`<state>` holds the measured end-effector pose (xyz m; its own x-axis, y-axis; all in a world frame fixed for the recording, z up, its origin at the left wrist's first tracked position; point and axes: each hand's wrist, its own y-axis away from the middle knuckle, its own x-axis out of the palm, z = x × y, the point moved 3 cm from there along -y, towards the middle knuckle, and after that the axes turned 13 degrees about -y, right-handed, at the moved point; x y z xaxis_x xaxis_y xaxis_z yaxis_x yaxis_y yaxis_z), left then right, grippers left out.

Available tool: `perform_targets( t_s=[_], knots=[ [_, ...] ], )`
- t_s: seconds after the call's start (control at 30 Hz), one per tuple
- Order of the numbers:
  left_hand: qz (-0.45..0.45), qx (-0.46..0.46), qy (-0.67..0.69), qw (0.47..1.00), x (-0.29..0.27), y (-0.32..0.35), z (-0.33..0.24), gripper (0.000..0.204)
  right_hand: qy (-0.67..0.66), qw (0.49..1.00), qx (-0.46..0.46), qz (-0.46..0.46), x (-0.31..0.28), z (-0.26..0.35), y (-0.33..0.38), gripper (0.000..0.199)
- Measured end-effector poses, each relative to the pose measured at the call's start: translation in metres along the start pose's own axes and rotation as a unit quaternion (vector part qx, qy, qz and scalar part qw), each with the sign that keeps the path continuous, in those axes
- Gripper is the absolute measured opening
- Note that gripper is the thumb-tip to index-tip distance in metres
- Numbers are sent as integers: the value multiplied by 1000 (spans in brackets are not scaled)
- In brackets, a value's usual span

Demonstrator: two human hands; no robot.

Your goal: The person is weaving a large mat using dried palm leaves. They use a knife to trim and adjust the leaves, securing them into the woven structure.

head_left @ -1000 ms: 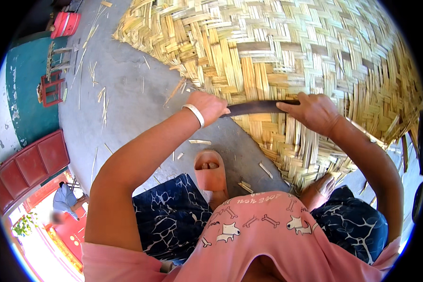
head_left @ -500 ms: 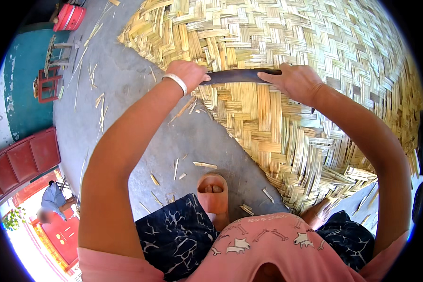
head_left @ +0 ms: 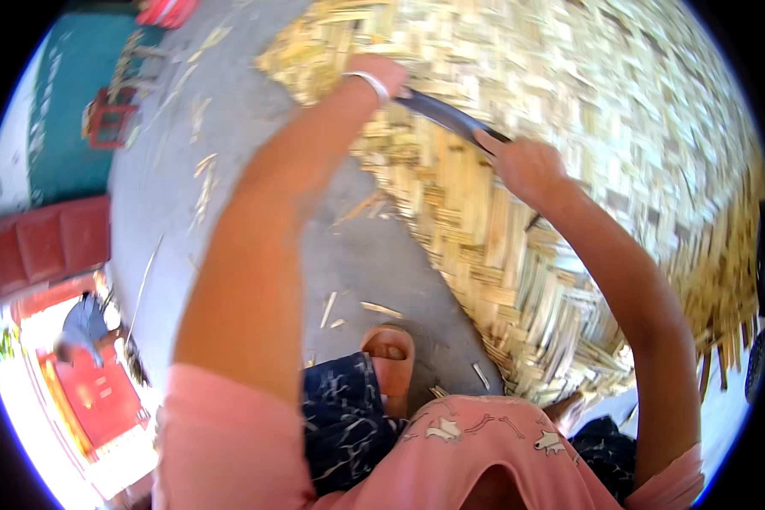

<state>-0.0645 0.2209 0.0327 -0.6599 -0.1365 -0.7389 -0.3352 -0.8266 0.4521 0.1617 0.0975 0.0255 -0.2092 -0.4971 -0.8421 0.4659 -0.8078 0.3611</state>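
A long, dark, slightly curved blade stretches between my two hands, slanting down toward the right. My left hand, with a white band at the wrist, is closed around its far left end. My right hand grips the other end, the thumb lying along the blade; a small dark tip shows below this hand. Beneath both hands spreads a large mat woven from pale yellow strips. The blade lies over the mat's left part, but blur hides whether it touches the weave.
Grey floor with loose strips runs along the mat's left edge. My sandalled foot stands near that edge. At the left are a red wooden frame, a dark red panelled piece and a person near a bright doorway.
Both hands still hold the blade. My left hand has moved farther away and to the right, my right hand slightly nearer, so the blade has turned from level to slanting. The view has shifted.
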Motion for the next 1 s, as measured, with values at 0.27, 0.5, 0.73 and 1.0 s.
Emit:
perform_targets(
  t_s=[0.27,0.5,0.73,1.0],
  knots=[
    [-35,44,229,972,13,144,-64,37,-69,997,40,-10,27,17,3,50],
    [46,-88,386,917,113,373,-156,35,-57,996,24,-63,45,19,3,52],
    [145,-427,515,729,173,524,-236,39,-65,991,-8,-115,54,7,13,56],
    [131,-599,451,648,216,621,-267,63,-90,991,87,-42,65,2,79,58]
  ],
)
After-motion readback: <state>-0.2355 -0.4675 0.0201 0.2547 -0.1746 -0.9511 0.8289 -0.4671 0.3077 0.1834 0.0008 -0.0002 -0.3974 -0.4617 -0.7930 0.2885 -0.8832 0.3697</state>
